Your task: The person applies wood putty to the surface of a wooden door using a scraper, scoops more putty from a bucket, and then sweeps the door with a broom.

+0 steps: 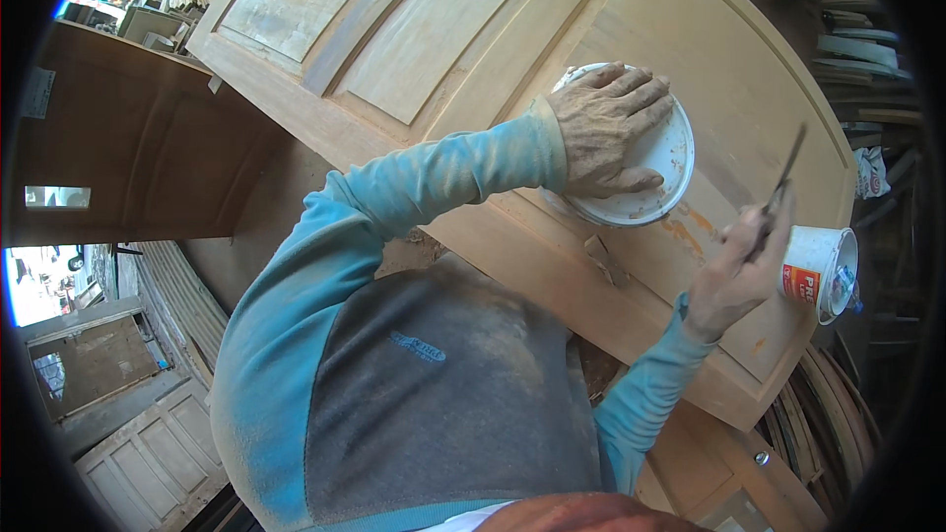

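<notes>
My left hand [611, 123] lies flat with fingers stretched out on the white round lid [670, 163] of a tub. Orange-brown smears mark the lid, and most of the tub below it is hidden. My right hand [744, 261] is closed around a putty knife [791, 163], its thin dark blade pointing up and away, seen nearly edge-on. Beneath both hands lies a pale wooden panelled door [493, 20]. Orange-brown filler [690, 227] streaks the door between the lid and my right hand. A small flat scraper-like piece [604, 261] rests on the door near me.
Just right of my right hand, a white bucket [806, 248] with a red label lies tipped toward the right. Stacked wood strips [857, 59] fill the far right. A brown door panel [138, 138] stands at left, with a white panelled door [158, 448] below it.
</notes>
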`<action>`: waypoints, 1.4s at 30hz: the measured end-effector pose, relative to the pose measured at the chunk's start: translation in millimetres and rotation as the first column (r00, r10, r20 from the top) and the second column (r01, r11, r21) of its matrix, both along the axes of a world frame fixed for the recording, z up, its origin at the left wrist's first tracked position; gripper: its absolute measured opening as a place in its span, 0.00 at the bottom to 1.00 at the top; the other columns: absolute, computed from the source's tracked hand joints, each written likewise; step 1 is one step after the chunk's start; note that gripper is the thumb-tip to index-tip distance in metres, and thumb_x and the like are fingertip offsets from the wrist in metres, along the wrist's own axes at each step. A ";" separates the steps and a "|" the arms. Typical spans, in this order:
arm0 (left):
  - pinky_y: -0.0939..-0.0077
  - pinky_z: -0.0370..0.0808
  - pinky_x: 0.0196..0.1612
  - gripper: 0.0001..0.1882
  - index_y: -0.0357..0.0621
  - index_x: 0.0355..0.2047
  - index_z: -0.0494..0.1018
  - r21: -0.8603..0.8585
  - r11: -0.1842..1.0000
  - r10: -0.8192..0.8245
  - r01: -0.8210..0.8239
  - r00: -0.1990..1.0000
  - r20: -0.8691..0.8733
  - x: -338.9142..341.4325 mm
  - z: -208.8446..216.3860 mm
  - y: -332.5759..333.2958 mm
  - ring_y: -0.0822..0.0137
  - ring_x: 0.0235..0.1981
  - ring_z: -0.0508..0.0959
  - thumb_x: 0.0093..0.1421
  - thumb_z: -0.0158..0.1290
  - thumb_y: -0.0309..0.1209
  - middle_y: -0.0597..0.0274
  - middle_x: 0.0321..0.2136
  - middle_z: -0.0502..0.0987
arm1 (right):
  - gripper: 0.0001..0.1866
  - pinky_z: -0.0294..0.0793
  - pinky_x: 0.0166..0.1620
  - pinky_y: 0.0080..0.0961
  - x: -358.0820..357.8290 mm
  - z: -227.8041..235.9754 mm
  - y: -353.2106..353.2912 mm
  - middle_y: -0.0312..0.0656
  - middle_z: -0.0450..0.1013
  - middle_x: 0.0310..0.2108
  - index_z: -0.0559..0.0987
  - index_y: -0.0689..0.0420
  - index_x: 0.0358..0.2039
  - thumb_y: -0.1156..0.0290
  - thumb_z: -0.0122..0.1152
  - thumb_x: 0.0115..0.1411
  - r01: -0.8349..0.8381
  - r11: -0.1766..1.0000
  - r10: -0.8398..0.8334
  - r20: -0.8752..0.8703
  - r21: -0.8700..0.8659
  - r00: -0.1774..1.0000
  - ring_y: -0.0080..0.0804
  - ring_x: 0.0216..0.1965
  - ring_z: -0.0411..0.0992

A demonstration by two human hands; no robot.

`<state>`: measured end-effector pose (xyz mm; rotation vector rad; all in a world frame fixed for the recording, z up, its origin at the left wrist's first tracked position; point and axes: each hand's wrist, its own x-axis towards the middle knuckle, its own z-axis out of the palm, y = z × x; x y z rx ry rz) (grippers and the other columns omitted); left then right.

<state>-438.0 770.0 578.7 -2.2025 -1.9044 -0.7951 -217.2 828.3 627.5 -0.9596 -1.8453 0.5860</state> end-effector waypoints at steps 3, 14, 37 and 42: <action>0.50 0.59 0.72 0.39 0.36 0.65 0.64 -0.013 1.000 0.014 -0.014 1.000 -0.012 -0.2 -2.1 -2.3 0.45 0.68 0.65 0.63 0.51 0.53 0.42 0.66 0.65 | 0.23 0.70 0.39 0.22 -51.7 57.4 24.5 0.37 0.69 0.30 0.70 0.68 0.63 0.69 0.49 0.73 0.022 0.979 0.007 -0.142 0.204 0.990 0.24 0.31 0.67; 0.51 0.56 0.73 0.38 0.37 0.67 0.61 -0.082 0.997 -0.004 0.009 0.998 0.060 -1.7 7.8 -1.5 0.46 0.70 0.61 0.60 0.52 0.44 0.42 0.67 0.63 | 0.24 0.71 0.59 0.46 -109.7 -44.0 100.7 0.68 0.72 0.55 0.68 0.71 0.61 0.68 0.43 0.71 0.002 0.984 0.042 0.247 -0.176 0.968 0.62 0.56 0.72; 0.72 0.71 0.60 0.32 0.31 0.60 0.72 -0.395 0.919 0.377 0.018 0.259 0.889 -78.4 -57.5 -6.7 0.64 0.56 0.76 0.74 0.44 0.50 0.51 0.55 0.77 | 0.30 0.81 0.37 0.34 67.4 -71.3 -73.6 0.46 0.75 0.39 0.71 0.56 0.65 0.77 0.62 0.62 0.010 0.973 -0.005 0.018 -0.231 1.000 0.38 0.36 0.79; 0.78 0.73 0.52 0.25 0.31 0.54 0.76 -0.282 0.959 0.272 0.021 0.203 0.941 -73.2 -44.4 -13.0 0.71 0.45 0.78 0.74 0.49 0.44 0.58 0.44 0.81 | 0.33 0.80 0.35 0.35 63.7 -60.3 -60.1 0.43 0.74 0.36 0.70 0.53 0.66 0.78 0.64 0.60 -0.125 0.991 0.134 0.266 -0.047 0.955 0.39 0.32 0.77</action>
